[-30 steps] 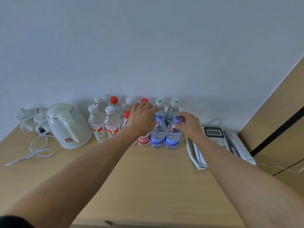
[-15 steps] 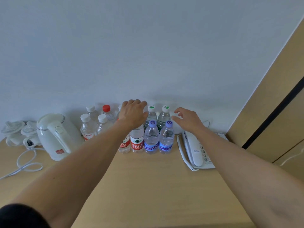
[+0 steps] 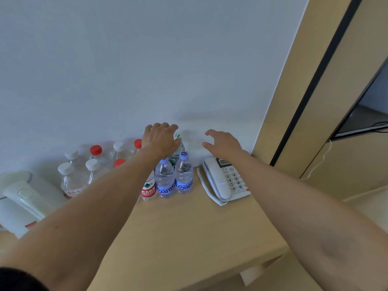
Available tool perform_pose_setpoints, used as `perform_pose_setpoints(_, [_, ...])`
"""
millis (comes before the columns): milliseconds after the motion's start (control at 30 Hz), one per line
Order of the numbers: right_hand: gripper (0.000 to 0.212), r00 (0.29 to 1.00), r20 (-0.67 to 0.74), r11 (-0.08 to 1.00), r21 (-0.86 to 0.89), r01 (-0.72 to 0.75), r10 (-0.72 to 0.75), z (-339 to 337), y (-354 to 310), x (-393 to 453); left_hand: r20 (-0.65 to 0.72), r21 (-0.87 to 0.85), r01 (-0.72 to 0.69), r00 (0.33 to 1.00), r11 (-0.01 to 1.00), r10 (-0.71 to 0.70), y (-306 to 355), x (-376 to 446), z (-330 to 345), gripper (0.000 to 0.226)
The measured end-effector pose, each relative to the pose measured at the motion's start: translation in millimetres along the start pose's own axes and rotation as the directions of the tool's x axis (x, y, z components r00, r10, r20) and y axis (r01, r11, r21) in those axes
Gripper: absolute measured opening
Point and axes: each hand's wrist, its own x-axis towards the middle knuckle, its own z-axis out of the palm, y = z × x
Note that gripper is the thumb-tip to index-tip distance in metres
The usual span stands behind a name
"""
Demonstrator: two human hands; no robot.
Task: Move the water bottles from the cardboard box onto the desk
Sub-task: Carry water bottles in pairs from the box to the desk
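Several water bottles stand in a cluster on the wooden desk (image 3: pixel 189 232) against the wall. At the front are two purple-capped bottles with blue labels (image 3: pixel 164 180) (image 3: pixel 184 175) and a red-labelled bottle (image 3: pixel 148 191). White-capped bottles (image 3: pixel 66 179) and red-capped bottles (image 3: pixel 96 150) stand to the left. My left hand (image 3: pixel 161 139) hovers over the back row beside a green-capped bottle (image 3: pixel 177 137), fingers loosely bent and holding nothing. My right hand (image 3: pixel 224 143) is in the air above the telephone, fingers spread and empty. The cardboard box is out of view.
A white electric kettle (image 3: pixel 25 198) stands at the desk's left end. A white telephone (image 3: pixel 226 179) with its coiled cord lies right of the bottles. A wooden panel (image 3: pixel 298 101) rises on the right, with a thin white cable hanging on it.
My right hand has let go of the right purple-capped bottle and lifted away to the right. My left hand has moved from the front bottles to above the back row.
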Motion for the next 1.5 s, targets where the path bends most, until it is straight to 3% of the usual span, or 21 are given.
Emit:
perform_pose_setpoints(367, [0.052, 0.974, -0.071, 0.976, -0.013, -0.216, 0.214, -24, 71, -62, 0.039, -0.078, -0.224, 0.973, 0.971, 0.227, 109, 6, 13, 0.052])
perform_pose_setpoints(600, [0.047, 0.914, -0.092, 0.918, 0.012, -0.397, 0.396, -52, 140, -127, 0.041, -0.149, -0.331, 0.939, 0.932, 0.34, 199, 0, 22, 0.051])
perform_pose_setpoints(1067, [0.053, 0.71, -0.131, 0.721, 0.077, -0.688, 0.692, -96, 320, -343, 0.104, -0.171, -0.567, 0.803, 0.806, 0.587, 455, -81, 40, 0.038])
perform_pose_setpoints(1333, [0.057, 0.519, -0.186, 0.543, 0.106, -0.833, 0.834, -127, 399, -492, 0.12, -0.25, -0.676, 0.689, 0.693, 0.715, 608, -142, 44, 0.051])
perform_pose_setpoints(1500, [0.059, 0.363, -0.206, 0.397, 0.161, -0.904, 0.909, -138, 430, -576, 0.111, -0.231, -0.781, 0.572, 0.581, 0.813, 694, -192, 49, 0.051])
